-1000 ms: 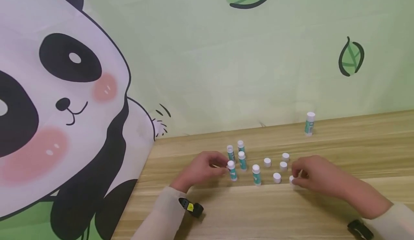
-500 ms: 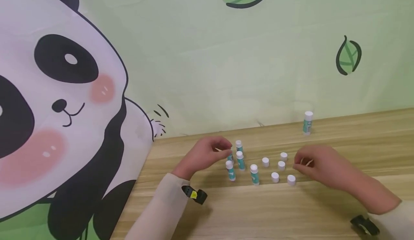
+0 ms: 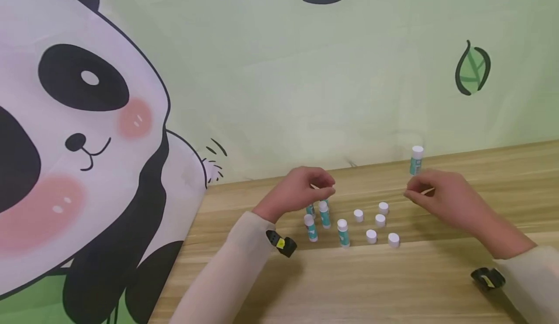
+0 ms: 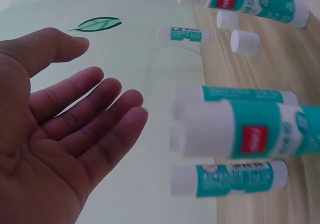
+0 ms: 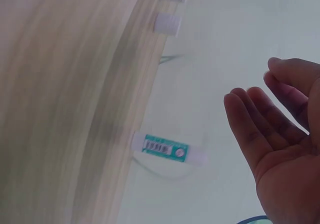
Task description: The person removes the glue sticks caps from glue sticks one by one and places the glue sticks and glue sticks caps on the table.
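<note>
My left hand [image 3: 301, 193] hovers over the back of a cluster of upright glue sticks [image 3: 343, 235] with white tops and teal labels, partly hiding the rear ones. Its fingers are loosely bent with nothing in the palm, as the left wrist view shows. Several loose white caps [image 3: 371, 236] stand on the table to the right of the cluster. My right hand [image 3: 454, 202] is raised just in front of a taller glue stick [image 3: 417, 160] standing alone at the back right, overlapping its base. In the right wrist view, this hand's fingers [image 5: 250, 119] are relaxed and hold nothing.
The wood-grain table [image 3: 349, 285] meets a pale green backdrop [image 3: 262, 96] printed with a panda [image 3: 100, 149] and leaves. Black straps with small devices sit on both wrists, the left device [image 3: 281, 244] being close to the front glue sticks.
My left hand has moved back and right, from beside the front-left glue stick to over the rear ones. My right hand has left the front-right cap and moved back toward the lone glue stick.
</note>
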Demonstrator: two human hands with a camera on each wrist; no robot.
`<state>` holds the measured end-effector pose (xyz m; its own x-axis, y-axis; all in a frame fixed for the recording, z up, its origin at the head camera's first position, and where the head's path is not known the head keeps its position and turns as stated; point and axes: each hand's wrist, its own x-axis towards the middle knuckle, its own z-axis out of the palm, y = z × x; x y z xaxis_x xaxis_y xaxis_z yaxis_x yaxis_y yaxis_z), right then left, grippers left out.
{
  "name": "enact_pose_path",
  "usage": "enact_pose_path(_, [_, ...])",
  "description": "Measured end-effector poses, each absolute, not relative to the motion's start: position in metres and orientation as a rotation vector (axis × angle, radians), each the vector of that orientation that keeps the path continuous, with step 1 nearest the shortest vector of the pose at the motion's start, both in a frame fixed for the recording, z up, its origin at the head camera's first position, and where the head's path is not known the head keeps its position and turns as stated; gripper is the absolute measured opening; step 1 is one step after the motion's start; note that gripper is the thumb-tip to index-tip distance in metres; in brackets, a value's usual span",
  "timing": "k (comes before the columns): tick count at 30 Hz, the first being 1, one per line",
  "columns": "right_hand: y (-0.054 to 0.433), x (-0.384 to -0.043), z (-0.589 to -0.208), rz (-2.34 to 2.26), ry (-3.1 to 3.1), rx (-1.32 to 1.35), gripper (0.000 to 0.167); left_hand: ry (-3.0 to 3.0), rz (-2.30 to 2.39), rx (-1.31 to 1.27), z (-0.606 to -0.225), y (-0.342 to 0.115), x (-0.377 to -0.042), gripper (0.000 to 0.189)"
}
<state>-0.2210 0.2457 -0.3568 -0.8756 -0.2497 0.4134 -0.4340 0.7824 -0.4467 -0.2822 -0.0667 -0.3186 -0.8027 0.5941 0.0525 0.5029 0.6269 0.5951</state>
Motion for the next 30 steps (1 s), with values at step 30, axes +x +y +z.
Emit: enact_pose_path(30, [0.271, -0.267, -0.368, 0.914, -2.572, 0.216, 0.026, 2.631, 0.878, 0.877, -0.317, -0.011, -0.319, 0.03])
